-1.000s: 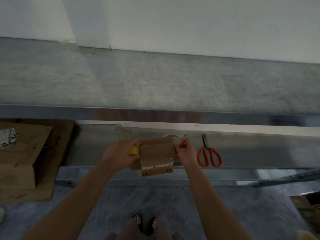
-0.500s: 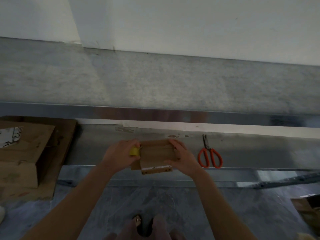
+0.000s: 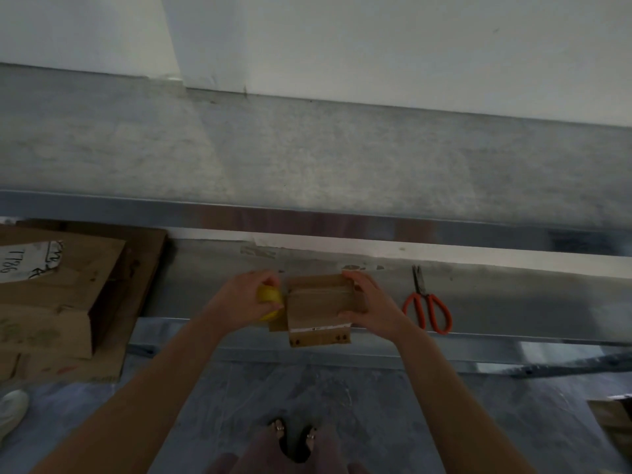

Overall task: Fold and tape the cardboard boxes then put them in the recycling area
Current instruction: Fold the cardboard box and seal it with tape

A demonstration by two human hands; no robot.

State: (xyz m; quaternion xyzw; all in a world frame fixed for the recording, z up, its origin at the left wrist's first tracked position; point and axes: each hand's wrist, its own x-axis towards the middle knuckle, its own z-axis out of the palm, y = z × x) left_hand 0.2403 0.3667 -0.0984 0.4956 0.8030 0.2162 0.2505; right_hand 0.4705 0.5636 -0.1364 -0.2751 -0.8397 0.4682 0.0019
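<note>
A small brown cardboard box [image 3: 316, 307] sits on the grey metal ledge [image 3: 513, 302], its front side hanging over the ledge's edge. My right hand [image 3: 371, 304] grips the box's right end, fingers over the far top edge and thumb on the near side. My left hand [image 3: 244, 297] holds a yellow roll of tape [image 3: 270, 297] against the box's left end. A strip of clear tape seems to run across the box top.
Orange-handled scissors [image 3: 427, 307] lie on the ledge right of the box. Larger cardboard boxes [image 3: 51, 302] are stacked at the left. Another box corner [image 3: 612, 419] shows at the lower right. My feet [image 3: 294, 436] stand on the grey floor below.
My right hand moved from pinching the box's right edge to gripping over its right end. The tape roll in my left hand pulled slightly left off the box.
</note>
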